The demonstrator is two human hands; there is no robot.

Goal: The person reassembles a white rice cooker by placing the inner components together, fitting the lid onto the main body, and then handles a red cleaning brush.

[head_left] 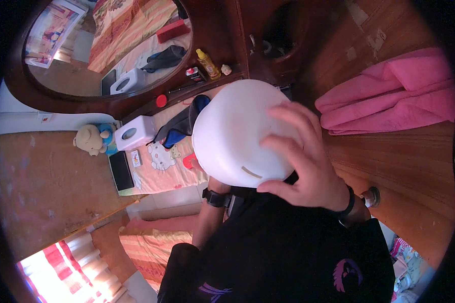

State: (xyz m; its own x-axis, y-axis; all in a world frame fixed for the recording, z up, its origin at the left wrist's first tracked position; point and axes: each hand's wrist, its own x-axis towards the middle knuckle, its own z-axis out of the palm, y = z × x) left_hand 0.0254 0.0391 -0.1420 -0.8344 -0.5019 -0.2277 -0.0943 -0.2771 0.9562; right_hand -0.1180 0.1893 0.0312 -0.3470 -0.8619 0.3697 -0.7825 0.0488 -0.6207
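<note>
Right hand [308, 166]: I see its fingers spread and curled over the white round container [240, 134], gripping its side.
Left hand: hidden behind the container; I cannot tell its grip, only the forearm and black wristband [216, 198] show.
Container: raised at frame centre, above the counter [159, 171].
Counter, 9 o'clock: white tissue box [135, 132], teddy bear [89, 140], black phone [121, 170].
2 o'clock: pink towel [394, 93].
11 o'clock: oval mirror [106, 45].

— Where is the tub [237, 134]?
— In front of the dresser [156, 174], the right hand [308, 161] on its right side, the left hand [210, 182] under it.
— And the tissue box [135, 132]?
— On the dresser's top, left of the tub, the soft toy [90, 139] beyond it at the edge.
</note>
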